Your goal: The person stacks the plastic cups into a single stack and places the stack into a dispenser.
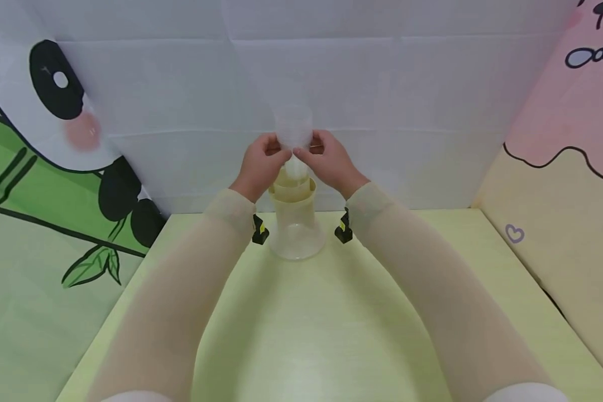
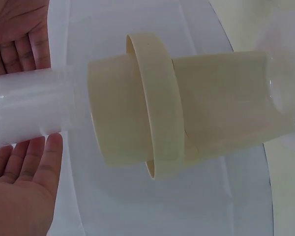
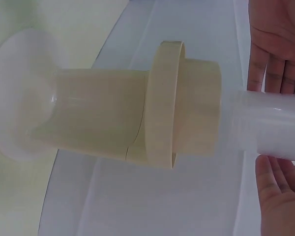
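Both hands hold a translucent plastic cup upright between them near the back wall. My left hand grips its left side and my right hand its right side, thumb tips nearly meeting in front. Below the cup stands a cream plastic cylinder on a clear, round, flared base. Both wrist views show this turned sideways: a wider cream ring circles the cylinder under its top section. The cup's lower end lies just above that section, its edge faint against the white backdrop.
The pale yellow-green table carries the base near its back edge. A creased white sheet hangs close behind. Printed cartoon panels stand at left and right. A small black wrist device sits beneath each wrist.
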A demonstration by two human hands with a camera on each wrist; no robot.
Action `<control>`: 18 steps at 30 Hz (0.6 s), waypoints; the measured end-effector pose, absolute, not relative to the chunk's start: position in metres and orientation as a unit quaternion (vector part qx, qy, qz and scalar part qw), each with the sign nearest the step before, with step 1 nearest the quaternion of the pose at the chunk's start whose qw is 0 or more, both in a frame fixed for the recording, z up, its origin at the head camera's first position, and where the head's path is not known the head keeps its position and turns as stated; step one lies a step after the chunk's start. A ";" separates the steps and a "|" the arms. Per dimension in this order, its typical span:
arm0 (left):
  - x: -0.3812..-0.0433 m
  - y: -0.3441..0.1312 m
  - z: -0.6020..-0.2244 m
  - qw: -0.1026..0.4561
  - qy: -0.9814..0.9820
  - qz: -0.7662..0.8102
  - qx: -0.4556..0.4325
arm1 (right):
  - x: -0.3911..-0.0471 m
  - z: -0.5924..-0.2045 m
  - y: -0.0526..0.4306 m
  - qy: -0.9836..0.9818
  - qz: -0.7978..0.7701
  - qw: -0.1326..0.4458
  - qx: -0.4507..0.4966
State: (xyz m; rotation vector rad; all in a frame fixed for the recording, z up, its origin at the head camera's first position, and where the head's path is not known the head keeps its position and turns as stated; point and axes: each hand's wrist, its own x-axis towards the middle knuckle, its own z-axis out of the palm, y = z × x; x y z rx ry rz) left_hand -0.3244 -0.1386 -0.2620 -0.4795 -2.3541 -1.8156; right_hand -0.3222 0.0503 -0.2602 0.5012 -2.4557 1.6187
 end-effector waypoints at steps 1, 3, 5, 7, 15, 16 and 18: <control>-0.326 -0.138 -0.263 0.064 -0.778 -0.604 -0.159 | -0.323 -0.262 0.051 -0.819 0.543 0.081 0.166; -0.328 -0.137 -0.265 0.063 -0.777 -0.607 -0.158 | -0.325 -0.266 0.050 -0.817 0.546 0.085 0.165; -0.329 -0.137 -0.268 0.061 -0.778 -0.606 -0.154 | -0.325 -0.270 0.049 -0.812 0.553 0.085 0.165; -0.329 -0.139 -0.271 0.058 -0.781 -0.603 -0.149 | -0.325 -0.273 0.046 -0.808 0.560 0.082 0.163; -0.333 -0.143 -0.283 0.059 -0.784 -0.601 -0.144 | -0.327 -0.283 0.040 -0.810 0.565 0.068 0.144; -0.333 -0.143 -0.284 0.059 -0.784 -0.601 -0.144 | -0.327 -0.285 0.040 -0.809 0.567 0.067 0.142; -0.335 -0.143 -0.287 0.056 -0.784 -0.601 -0.144 | -0.328 -0.289 0.040 -0.809 0.567 0.066 0.140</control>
